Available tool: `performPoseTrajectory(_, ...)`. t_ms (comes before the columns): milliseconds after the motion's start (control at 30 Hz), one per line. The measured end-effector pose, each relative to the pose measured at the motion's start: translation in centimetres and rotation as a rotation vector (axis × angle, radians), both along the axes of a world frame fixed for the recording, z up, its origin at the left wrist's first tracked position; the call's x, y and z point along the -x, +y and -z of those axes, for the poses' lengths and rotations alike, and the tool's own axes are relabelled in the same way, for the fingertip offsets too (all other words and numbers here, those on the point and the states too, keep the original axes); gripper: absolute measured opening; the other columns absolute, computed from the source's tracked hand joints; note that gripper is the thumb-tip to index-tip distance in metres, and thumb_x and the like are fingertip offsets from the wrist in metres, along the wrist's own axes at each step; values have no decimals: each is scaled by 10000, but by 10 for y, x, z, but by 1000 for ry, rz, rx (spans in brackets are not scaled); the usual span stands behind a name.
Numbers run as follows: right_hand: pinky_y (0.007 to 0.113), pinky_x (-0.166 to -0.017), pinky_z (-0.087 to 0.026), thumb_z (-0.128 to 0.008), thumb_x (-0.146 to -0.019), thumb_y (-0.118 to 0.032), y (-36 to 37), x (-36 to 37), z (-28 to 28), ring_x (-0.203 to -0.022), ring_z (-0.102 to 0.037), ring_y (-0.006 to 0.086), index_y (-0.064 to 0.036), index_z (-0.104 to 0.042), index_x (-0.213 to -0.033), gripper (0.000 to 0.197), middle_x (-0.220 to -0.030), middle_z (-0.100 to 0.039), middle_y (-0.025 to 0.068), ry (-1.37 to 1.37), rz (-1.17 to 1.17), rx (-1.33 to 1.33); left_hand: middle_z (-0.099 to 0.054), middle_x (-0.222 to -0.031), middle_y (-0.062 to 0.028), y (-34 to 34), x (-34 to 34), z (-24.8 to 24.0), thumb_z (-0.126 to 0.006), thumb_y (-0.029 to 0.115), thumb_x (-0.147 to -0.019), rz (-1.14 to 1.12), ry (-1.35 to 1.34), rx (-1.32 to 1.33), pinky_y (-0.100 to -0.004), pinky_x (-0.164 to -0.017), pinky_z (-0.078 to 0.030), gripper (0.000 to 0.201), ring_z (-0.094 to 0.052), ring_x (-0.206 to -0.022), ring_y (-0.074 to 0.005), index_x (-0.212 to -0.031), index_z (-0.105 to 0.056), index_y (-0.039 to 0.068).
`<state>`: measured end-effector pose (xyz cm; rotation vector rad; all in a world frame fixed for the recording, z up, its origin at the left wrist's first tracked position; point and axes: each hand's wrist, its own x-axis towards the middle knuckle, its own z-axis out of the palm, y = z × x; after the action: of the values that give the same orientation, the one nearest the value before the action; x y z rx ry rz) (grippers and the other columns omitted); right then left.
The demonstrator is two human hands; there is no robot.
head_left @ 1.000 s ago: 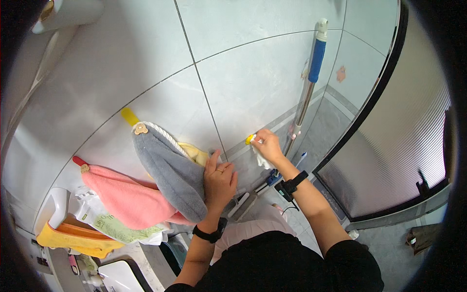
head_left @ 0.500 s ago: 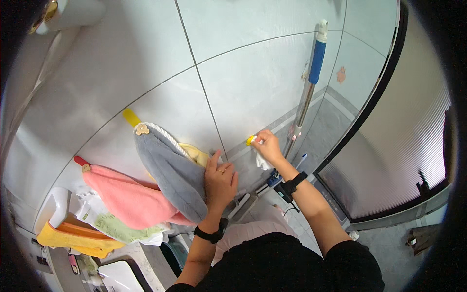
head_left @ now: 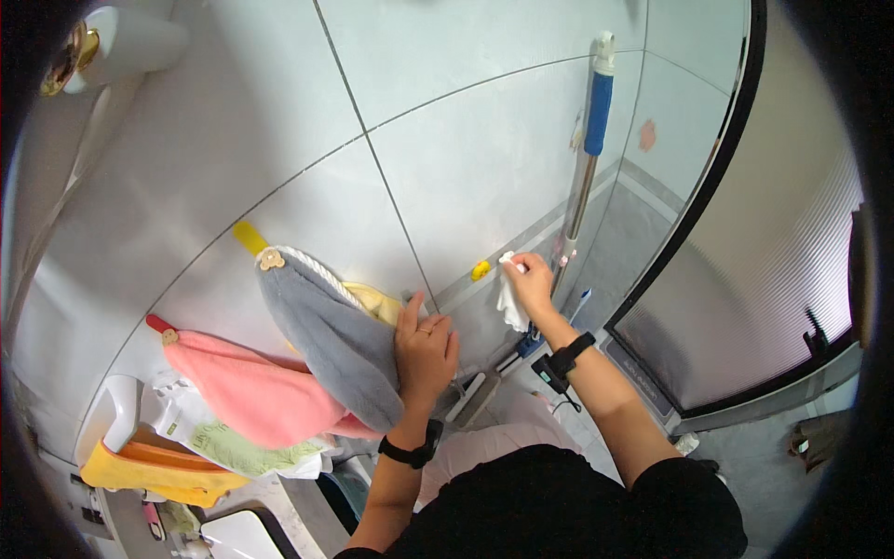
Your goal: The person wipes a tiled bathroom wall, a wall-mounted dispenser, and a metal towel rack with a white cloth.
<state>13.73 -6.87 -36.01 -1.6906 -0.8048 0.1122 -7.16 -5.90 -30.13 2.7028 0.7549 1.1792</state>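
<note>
Head view, status: The right hand [head_left: 532,285] pinches a white cloth [head_left: 509,303] at its upper edge, with thumb and fingers closed on it. The cloth hangs limp below the fingers, in front of the grey wall band. A small yellow wall piece [head_left: 480,271] is beside the cloth on the left; a visible gap separates the two. The cloth is gripped and clear of the yellow piece; it is not set down or released. The left hand [head_left: 426,359] is at the right edge of a grey towel [head_left: 321,312], fingers extended and slightly spread; no held object is visible. The grey towel and a pink towel [head_left: 247,382] hang on the wall.

Head view, limits: Contact between left hand and grey towel cannot be confirmed. The right fingertips are partly concealed by the hand and cloth. The form of the yellow piece is too small to resolve. A pale yellow cloth [head_left: 371,301] is mostly covered by the grey towel. The right forearm obstructs the lower end of the blue-gripped pole [head_left: 599,116].
</note>
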Motion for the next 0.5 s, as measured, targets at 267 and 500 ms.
performPoseTrajectory(267,315,-746,-449,-570,-734,-27,9,13,7,-853,-562,262,-33,-626,-866,144,-930,-567,120,-258,-231,-192,-599,-860,-132,-1,1,3,-618,65,-653,-11,-2,7,-513,-925,-325,167,-424,-1108,-343,-800,-609,-15)
performPoseTrajectory(500,312,-751,-448,-580,-715,-18,9,20,40,-846,-581,270,-43,-640,-852,152,-885,-604,138,-18,-147,-90,-594,-855,-120,0,0,-2,-620,67,-659,2,-3,27,-516,-921,-326,158,-416,-1118,-333,-792,-603,-16)
